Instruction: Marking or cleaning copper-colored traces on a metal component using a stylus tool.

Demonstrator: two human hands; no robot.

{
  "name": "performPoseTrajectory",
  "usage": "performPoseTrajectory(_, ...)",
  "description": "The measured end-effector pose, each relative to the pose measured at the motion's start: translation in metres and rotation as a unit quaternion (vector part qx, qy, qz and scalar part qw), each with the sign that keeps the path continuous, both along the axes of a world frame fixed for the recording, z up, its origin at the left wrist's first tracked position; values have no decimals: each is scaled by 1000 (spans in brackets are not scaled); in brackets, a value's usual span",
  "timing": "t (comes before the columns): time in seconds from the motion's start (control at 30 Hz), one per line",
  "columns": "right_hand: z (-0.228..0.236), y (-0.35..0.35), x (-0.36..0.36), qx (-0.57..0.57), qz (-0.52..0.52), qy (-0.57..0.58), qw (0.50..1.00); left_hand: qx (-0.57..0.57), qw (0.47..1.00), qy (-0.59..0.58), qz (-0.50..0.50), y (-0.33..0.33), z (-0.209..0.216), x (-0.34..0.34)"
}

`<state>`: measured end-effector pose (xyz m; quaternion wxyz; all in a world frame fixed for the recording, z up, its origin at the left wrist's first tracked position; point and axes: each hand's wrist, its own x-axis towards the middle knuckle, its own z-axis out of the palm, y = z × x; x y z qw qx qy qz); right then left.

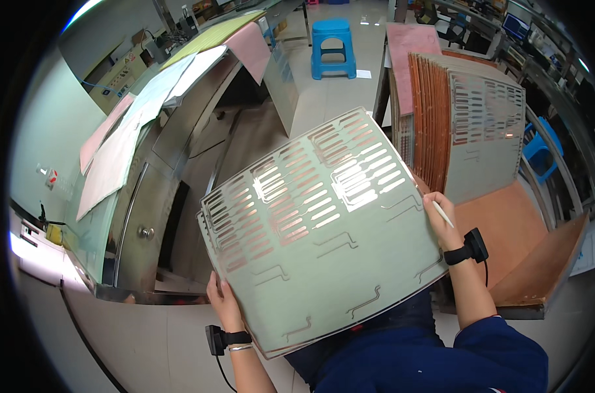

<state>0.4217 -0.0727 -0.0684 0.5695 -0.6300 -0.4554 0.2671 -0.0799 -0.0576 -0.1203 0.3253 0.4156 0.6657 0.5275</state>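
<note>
A large pale-green circuit board panel (310, 268) with rows of shiny copper-coloured bars lies tilted in front of my body. A second edge shows just beneath it along the left and lower rims, so more than one panel may be stacked. My left hand (224, 302) grips the panel's lower left edge, fingers partly hidden beneath it. At the right edge, my right hand (439, 223) holds the panel too. A thin white pen-like stick (443, 213) sits in the right hand, its tip pointing down toward the wrist. Both wrists wear black strapped devices.
On the right, similar panels (481, 167) stand upright beside a row of brown boards (429, 124) on a brown-lined stand (497, 219). A glass-topped table (88, 242) at left carries white sheets (117, 164), pink sheets and a clear bottle. Ahead is a blue stool (333, 49).
</note>
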Motion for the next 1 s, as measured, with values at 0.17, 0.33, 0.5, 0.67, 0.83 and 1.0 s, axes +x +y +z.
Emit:
performPoseTrajectory(0.17,-7,-13,6,-1,-14,66,998,13,999,-27,-18,18,30,16)
performPoseTrajectory(0.33,-12,-24,26,-15,-24,122,992,50,974,-217,-31,16,63,25)
performPoseTrajectory(0.5,-4,-24,38,-7,-18,158,987,77,941,-327,-51,6,101,34)
performPoseTrajectory(0.67,0,-20,51,33,-1,182,983,103,912,-387,-94,6,148,51)
performPoseTrajectory(0.83,38,-3,58,122,39,176,976,171,893,-394,-133,-1,185,51)
performPoseTrajectory(1.0,66,5,63,174,32,145,973,224,887,-382,-131,-7,209,61)
